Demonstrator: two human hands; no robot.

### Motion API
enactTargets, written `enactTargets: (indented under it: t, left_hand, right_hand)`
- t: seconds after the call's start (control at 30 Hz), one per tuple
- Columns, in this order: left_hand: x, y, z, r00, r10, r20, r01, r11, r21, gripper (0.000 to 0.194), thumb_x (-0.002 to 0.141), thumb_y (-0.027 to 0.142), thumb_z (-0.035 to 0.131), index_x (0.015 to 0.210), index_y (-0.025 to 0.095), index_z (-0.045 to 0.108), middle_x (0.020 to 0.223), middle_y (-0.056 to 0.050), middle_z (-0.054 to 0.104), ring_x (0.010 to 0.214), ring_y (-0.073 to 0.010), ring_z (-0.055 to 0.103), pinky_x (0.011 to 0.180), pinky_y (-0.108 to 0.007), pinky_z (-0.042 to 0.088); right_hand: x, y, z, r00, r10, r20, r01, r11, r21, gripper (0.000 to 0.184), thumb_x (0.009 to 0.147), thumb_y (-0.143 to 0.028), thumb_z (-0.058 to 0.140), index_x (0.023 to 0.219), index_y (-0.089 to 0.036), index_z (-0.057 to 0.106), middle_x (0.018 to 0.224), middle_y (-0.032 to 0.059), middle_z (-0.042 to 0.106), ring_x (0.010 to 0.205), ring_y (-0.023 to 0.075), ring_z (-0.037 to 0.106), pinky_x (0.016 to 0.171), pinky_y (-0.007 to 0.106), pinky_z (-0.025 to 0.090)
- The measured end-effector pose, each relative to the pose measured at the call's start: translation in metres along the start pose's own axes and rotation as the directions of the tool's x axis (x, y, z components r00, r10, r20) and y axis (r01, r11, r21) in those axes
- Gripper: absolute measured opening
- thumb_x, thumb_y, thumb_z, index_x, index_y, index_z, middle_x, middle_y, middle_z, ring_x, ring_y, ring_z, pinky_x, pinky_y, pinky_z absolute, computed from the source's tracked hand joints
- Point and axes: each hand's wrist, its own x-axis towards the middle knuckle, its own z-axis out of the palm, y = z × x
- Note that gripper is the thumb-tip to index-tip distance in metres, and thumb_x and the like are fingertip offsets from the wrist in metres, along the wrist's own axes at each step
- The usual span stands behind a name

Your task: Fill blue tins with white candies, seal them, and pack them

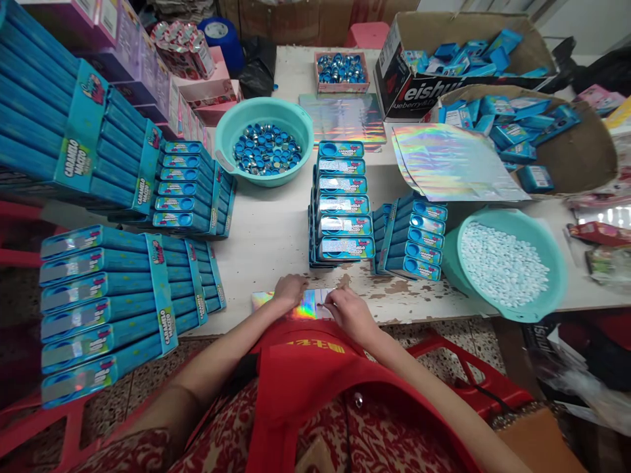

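Note:
A shiny rainbow-silver holographic sheet (306,309) lies at the table's front edge, against the red apron. My left hand (290,291) bears down on its far edge with bent fingers close together. Fingertips of my right hand (350,312) pinch at the sheet's right part; anything small between them is hidden. Just beyond my hands stands a stack of blue candy boxes (345,203), several with silver strips on their ends. To its right, another bundle of blue boxes (424,240) leans, with round openings on the ends.
Left, banded blue boxes (103,309) pile up along the table. A turquoise basin (224,135) holds blue-and-silver caps; another basin (557,263) holds white pellets at right. Behind are larger holographic sheets (444,164), a pink tray of caps (342,89) and cartons (599,154) of small blue boxes.

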Motion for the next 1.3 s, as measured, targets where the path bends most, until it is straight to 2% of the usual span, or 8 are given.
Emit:
enactTargets:
  t: [0.1,0.2,0.33,0.43,0.63,0.8,1.03,1.3]
  left_hand:
    - [-0.038,0.013,-0.029,0.971,0.02,-0.239,-0.09,0.954,-0.286,0.03,0.086,0.034,0.04,0.085,0.019,0.066,0.089,-0.008,0.067,0.087,-0.0209,0.06,0.081,-0.03,0.043]
    - [-0.082,0.04,-0.065,0.863,0.227,-0.451,-0.454,0.741,-0.496,0.039,0.077,0.049,0.056,0.101,0.02,0.063,0.099,-0.008,0.065,0.092,-0.0217,0.058,0.084,-0.033,0.046]
    - [-0.109,0.078,-0.09,0.861,0.394,-0.322,-0.509,0.636,-0.58,0.027,0.074,0.041,0.065,0.093,0.022,0.066,0.09,-0.005,0.067,0.083,-0.0185,0.061,0.076,-0.029,0.049]
    - [-0.098,0.095,-0.106,0.911,0.277,-0.305,-0.411,0.676,-0.612,0.022,0.085,0.034,0.05,0.078,0.02,0.065,0.063,0.001,0.059,0.059,-0.0115,0.054,0.058,-0.023,0.045]
    - [-0.041,0.112,-0.184,0.801,0.266,-0.536,-0.517,0.758,-0.397,0.019,0.083,0.031,0.051,0.096,0.019,0.058,0.059,0.004,0.055,0.055,-0.0102,0.05,0.054,-0.021,0.039]
    - [0.02,0.114,-0.239,0.768,0.365,-0.527,-0.572,0.76,-0.308,0.018,0.081,0.024,0.045,0.098,0.019,0.047,0.059,0.005,0.054,0.054,-0.0102,0.048,0.054,-0.021,0.038]
    - [0.052,0.112,-0.25,0.789,0.387,-0.477,-0.537,0.811,-0.232,0.011,0.077,0.019,0.043,0.087,0.019,0.047,0.058,0.005,0.05,0.058,-0.0106,0.047,0.055,-0.021,0.034]
    - [0.076,0.097,-0.21,0.915,0.08,-0.395,-0.358,0.61,-0.707,0.026,0.08,0.044,0.052,0.081,0.02,0.043,0.043,0.01,0.038,0.034,-0.0056,0.028,0.039,-0.017,0.017]
  right_hand:
    - [-0.013,-0.028,-0.053,0.995,0.033,-0.097,-0.013,0.979,0.202,0.01,0.087,-0.019,0.051,0.079,-0.021,0.056,0.075,0.0035,0.062,0.073,0.0176,0.055,0.063,0.027,0.043]
    - [-0.016,-0.054,-0.099,0.984,0.011,-0.177,0.048,0.946,0.321,0.009,0.087,-0.021,0.054,0.078,-0.023,0.055,0.072,0.0013,0.061,0.069,0.0159,0.056,0.061,0.027,0.044]
    - [-0.002,-0.075,-0.132,0.958,0.059,-0.282,0.059,0.918,0.392,0.007,0.085,-0.024,0.057,0.079,-0.025,0.056,0.072,-0.0003,0.061,0.067,0.0147,0.057,0.06,0.027,0.045]
    - [0.025,-0.075,-0.139,0.913,0.142,-0.381,0.023,0.918,0.397,0.009,0.084,-0.026,0.058,0.076,-0.023,0.057,0.071,-0.0007,0.061,0.066,0.0144,0.056,0.061,0.026,0.045]
    - [0.115,-0.054,-0.16,0.774,0.229,-0.59,-0.009,0.936,0.352,0.011,0.077,-0.03,0.063,0.073,-0.02,0.062,0.079,0.0018,0.06,0.073,0.0156,0.055,0.067,0.028,0.044]
    - [0.187,-0.032,-0.184,0.793,0.354,-0.496,-0.14,0.898,0.417,0.013,0.072,-0.029,0.064,0.065,-0.018,0.062,0.067,-0.0005,0.061,0.064,0.0143,0.054,0.064,0.028,0.041]
    - [0.216,-0.013,-0.179,0.775,0.412,-0.48,-0.26,0.899,0.351,0.012,0.065,-0.026,0.063,0.057,-0.018,0.062,0.067,0.0017,0.061,0.072,0.0176,0.055,0.074,0.032,0.042]
    - [0.223,0.017,-0.167,0.693,0.617,-0.374,-0.247,0.69,0.68,0.042,0.052,-0.027,0.07,0.091,-0.018,0.057,0.104,0.0063,0.054,0.088,0.0198,0.054,0.075,0.033,0.048]
